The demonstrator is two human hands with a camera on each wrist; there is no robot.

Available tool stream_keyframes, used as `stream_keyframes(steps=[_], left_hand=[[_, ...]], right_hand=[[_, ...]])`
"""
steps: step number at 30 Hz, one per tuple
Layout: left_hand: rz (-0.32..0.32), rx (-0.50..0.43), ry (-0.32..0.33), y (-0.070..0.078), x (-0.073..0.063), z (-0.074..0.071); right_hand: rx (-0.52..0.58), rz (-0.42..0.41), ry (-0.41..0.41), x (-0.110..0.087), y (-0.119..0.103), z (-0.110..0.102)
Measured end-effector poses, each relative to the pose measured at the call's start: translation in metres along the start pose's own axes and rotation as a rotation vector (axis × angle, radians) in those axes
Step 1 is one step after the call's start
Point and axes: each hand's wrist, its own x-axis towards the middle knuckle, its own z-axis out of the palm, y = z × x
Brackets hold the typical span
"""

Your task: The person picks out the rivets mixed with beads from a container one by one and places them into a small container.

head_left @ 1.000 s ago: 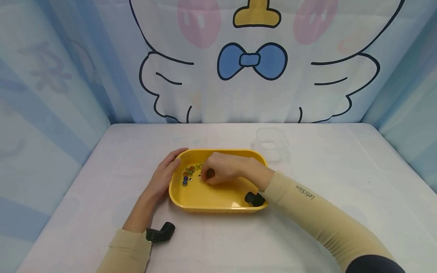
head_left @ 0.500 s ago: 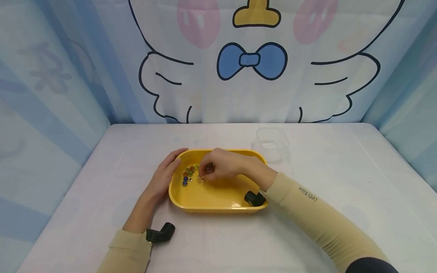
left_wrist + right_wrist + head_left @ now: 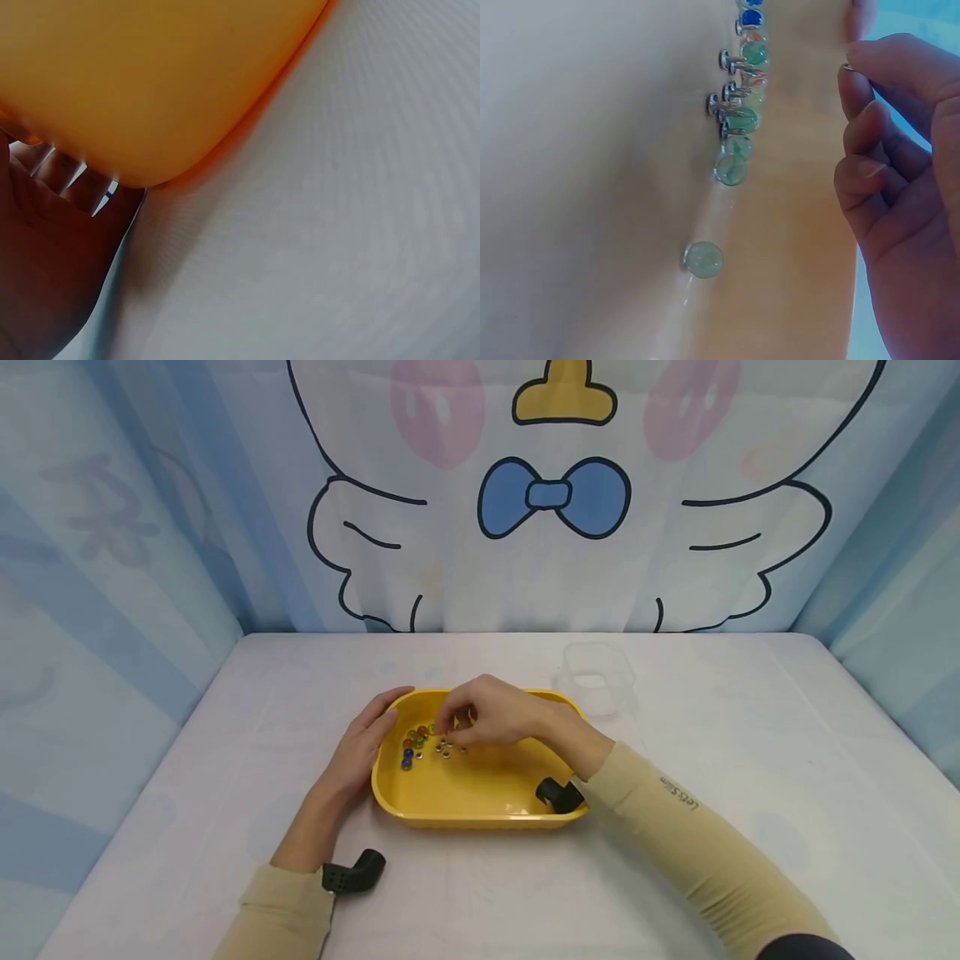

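My left hand (image 3: 360, 745) holds the left end of a yellow tray (image 3: 465, 820), its thumb at the rim. In the left wrist view its fingers (image 3: 88, 189) lie along the tray's outer wall. Over the tray's back half, my right hand (image 3: 491, 710) pinches a tiny shiny metal piece (image 3: 847, 67) between thumb and forefinger; most of it is hidden. Below are several small metal pieces (image 3: 712, 103) with round flat heads and short shanks, like tacks. Glass marbles (image 3: 754, 53), blue, orange and green, line the tray's back left, with a pale green marble (image 3: 704, 259) apart from them.
A clear plastic container (image 3: 596, 677) stands on the white-covered table (image 3: 712, 735) behind the tray's right end. A black wrist camera (image 3: 558, 795) on the right arm overlaps the tray's front right corner. A patterned curtain (image 3: 555, 577) hangs behind the table.
My right hand has risen and shifted back a little, its fingers less tightly bunched. More metal pieces show beneath it. The left hand and the tray have stayed put.
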Motion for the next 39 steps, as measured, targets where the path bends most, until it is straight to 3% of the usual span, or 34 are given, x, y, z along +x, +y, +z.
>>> stream_keyframes(steps=[14, 24, 39], left_hand=[[-0.003, 0.004, 0.004, 0.001, 0.000, 0.001], [-0.012, 0.008, 0.012, 0.001, 0.000, 0.002], [0.014, 0.011, 0.009, -0.001, -0.001, 0.002]], right_hand=[[0.083, -0.015, 0.123, -0.006, -0.002, -0.009], [0.132, 0.033, 0.175, -0.013, -0.001, -0.016], [0.142, 0.046, 0.251, -0.026, -0.004, -0.033]])
